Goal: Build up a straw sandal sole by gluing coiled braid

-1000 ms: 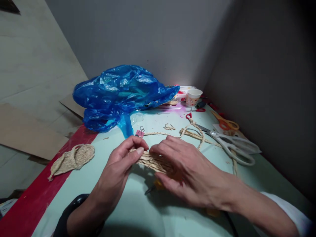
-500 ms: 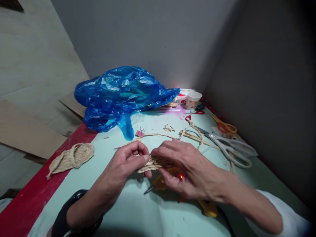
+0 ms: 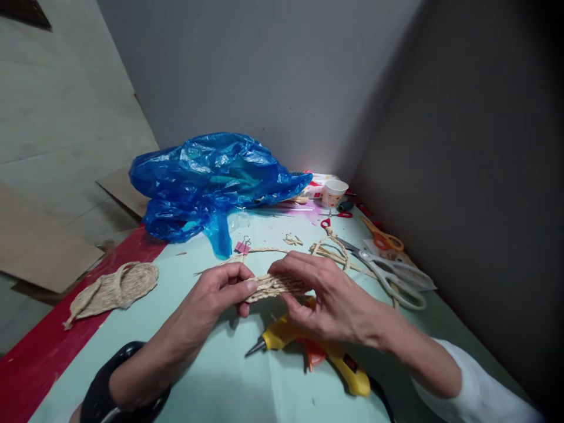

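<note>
You hold the straw piece [image 3: 274, 286] near the glue gun [image 3: 286, 335], left hand [image 3: 220, 296] and right hand [image 3: 328, 296] both clamped on it, seemingly to steady it, though its right end is hidden.

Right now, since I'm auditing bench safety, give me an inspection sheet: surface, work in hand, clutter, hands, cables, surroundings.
Surface: pale green tabletop, red strip at left, loose scraps.
Job's things: braided fibre piece, partly hidden.
Clutter: blue bag, paper cup, large scissors, orange-handled scissors, yellow glue gun near the right hand.
Hands: left hand pinches the piece at left; right hand holds it at right.
Cables: dark cord at the glue gun, running out of view.
Surroundings: grey walls behind and at right; cardboard at left.
</note>
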`<action>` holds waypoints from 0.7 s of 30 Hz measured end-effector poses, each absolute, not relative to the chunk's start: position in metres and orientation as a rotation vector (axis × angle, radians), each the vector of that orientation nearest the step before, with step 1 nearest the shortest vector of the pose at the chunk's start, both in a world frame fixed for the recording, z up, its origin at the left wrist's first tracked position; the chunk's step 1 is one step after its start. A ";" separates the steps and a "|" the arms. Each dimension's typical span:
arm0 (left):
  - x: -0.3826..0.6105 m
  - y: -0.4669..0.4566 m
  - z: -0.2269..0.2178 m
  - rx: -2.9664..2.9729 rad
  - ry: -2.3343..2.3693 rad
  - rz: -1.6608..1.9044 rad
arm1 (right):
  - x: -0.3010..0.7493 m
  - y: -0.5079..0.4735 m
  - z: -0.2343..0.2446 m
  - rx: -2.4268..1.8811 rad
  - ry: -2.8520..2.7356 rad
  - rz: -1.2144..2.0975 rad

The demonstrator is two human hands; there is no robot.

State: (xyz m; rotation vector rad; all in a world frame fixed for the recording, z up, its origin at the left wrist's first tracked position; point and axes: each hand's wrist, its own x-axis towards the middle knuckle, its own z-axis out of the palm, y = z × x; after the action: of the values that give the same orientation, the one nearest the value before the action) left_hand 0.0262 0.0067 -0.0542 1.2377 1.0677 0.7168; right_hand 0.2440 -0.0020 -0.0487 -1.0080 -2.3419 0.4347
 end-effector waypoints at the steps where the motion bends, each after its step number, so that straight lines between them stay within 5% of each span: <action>1: 0.026 0.007 -0.055 1.220 1.061 0.710 | 0.244 -0.002 -0.049 -1.004 -2.337 0.430; 21: 0.032 -0.009 -0.051 1.222 0.915 0.706 | 0.247 -0.006 -0.041 -0.838 -2.396 0.348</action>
State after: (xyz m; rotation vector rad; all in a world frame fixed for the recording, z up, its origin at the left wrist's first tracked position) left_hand 0.0325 -0.0087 -0.0507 1.2220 0.9154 0.7056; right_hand 0.2470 -0.0058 -0.0406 -0.8384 -2.3962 0.3482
